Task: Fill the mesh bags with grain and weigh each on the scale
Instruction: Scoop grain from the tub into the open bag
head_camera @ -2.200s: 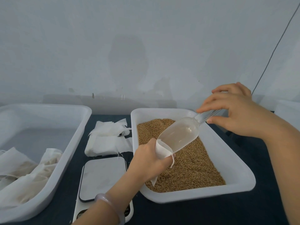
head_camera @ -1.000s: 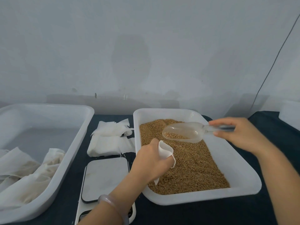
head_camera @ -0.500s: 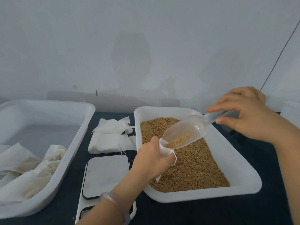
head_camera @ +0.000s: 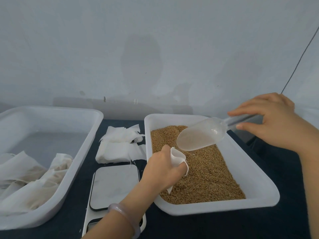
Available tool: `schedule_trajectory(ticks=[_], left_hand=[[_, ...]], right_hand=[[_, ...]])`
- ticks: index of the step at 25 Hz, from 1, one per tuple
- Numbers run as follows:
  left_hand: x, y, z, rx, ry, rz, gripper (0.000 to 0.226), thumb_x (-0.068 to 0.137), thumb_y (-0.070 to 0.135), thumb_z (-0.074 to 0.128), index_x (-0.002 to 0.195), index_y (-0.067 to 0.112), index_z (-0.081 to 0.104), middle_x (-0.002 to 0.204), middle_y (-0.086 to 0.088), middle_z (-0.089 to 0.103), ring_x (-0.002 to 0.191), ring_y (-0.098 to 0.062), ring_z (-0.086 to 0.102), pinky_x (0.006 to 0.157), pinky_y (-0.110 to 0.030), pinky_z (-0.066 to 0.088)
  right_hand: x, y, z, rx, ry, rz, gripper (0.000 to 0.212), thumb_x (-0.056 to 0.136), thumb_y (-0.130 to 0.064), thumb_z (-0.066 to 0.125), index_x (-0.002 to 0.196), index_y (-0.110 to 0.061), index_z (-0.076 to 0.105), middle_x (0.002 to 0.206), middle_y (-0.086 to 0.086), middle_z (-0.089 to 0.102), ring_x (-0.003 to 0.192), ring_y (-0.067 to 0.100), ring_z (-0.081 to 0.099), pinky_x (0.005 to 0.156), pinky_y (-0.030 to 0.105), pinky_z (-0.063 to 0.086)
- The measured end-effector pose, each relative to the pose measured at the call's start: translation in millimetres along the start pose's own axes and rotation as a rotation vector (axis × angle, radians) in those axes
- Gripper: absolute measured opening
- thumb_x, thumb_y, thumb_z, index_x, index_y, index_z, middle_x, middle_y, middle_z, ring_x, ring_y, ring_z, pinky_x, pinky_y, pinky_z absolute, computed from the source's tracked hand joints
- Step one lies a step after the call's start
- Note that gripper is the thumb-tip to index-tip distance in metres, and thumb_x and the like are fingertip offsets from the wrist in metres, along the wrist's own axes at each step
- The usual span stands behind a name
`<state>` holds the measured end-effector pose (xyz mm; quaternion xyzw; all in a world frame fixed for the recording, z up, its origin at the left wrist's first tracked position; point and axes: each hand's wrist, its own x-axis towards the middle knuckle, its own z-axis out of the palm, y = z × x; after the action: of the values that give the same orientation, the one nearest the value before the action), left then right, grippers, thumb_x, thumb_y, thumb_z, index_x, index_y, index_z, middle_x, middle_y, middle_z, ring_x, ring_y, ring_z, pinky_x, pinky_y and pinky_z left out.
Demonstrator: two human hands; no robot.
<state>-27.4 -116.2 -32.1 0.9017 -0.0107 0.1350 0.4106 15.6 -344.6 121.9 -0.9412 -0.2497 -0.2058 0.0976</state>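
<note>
Diagonally, scoop handle up-right in right hand, mouth down-left toward bag

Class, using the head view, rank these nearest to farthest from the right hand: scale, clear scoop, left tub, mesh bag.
1. clear scoop, gripped by the right hand
2. mesh bag, in the left hand, centre
3. scale, lower centre
4. left tub, far left

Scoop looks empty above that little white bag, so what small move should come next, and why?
Probably lower the scoop into the grain for a load. The right hand holds it tilted, mouth at the mesh bag, with no grain visible inside, while the left hand grips the bag open over the tray. How full the bag is cannot be seen.
</note>
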Motion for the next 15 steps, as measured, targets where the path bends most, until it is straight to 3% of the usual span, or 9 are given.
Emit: schedule_trajectory(ticks=[2,4,6,9,13,15], left_hand=[[-0.7,-0.9,-1.0,-0.050,-0.005,0.013,0.039,0.074,0.051,0.047,0.092,0.017,0.048,0.079,0.003,0.059,0.072,-0.018,0.058,0.059,-0.032,0.046],[-1.8,-1.9,-2.9,-0.139,-0.026,0.024,0.029,0.077,0.048,0.046,0.085,0.020,0.046,0.074,0.005,0.057,0.066,-0.015,0.057,0.056,-0.030,0.042],[-2.5,-2.4,-5.6,-0.272,-0.044,0.025,0.025,0.081,0.042,0.043,0.078,0.016,0.042,0.068,0.006,0.049,0.059,-0.011,0.046,0.055,-0.025,0.037],[-1.0,-2.4,-11.1,-0.432,-0.060,-0.030,0.024,0.096,0.029,0.044,0.079,0.012,0.045,0.073,0.003,0.045,0.067,-0.012,0.043,0.063,-0.025,0.038],[5.3,-2.3,-22.7,-0.583,-0.095,-0.086,0.028,0.098,0.031,0.046,0.096,0.004,0.055,0.084,-0.003,0.056,0.080,-0.015,0.054,0.076,-0.028,0.045],[6.4,-1.8,-30.7,-0.676,-0.109,-0.078,0.027,0.099,0.031,0.044,0.098,0.007,0.057,0.085,-0.003,0.064,0.081,-0.016,0.061,0.072,-0.028,0.050]], right_hand=[[-0.8,10.8,19.2,-0.009,-0.054,0.179,0.035,0.079,-0.033,0.070,0.087,-0.061,0.050,0.103,-0.020,0.063,0.117,0.018,0.040,0.108,0.047,0.019],[-5.4,11.5,60.5,-0.087,-0.162,0.294,0.027,0.084,-0.040,0.065,0.104,-0.056,0.055,0.121,-0.013,0.060,0.126,0.020,0.035,0.109,0.045,0.014],[-14.1,6.0,105.9,-0.075,-0.308,0.322,0.031,0.086,-0.043,0.061,0.115,-0.050,0.056,0.128,-0.016,0.055,0.132,0.019,0.032,0.112,0.054,0.006],[-24.5,4.8,142.9,-0.007,-0.369,0.333,0.021,0.086,-0.041,0.061,0.105,-0.050,0.057,0.119,-0.019,0.058,0.130,0.018,0.033,0.110,0.061,-0.003],[-27.7,6.0,156.0,0.029,-0.407,0.305,0.018,0.083,-0.038,0.065,0.092,-0.048,0.053,0.109,-0.019,0.060,0.126,0.016,0.038,0.111,0.059,-0.006],[-26.5,7.7,154.4,0.011,-0.367,0.296,0.018,0.084,-0.035,0.064,0.093,-0.048,0.055,0.112,-0.019,0.059,0.127,0.016,0.038,0.110,0.059,-0.009]])
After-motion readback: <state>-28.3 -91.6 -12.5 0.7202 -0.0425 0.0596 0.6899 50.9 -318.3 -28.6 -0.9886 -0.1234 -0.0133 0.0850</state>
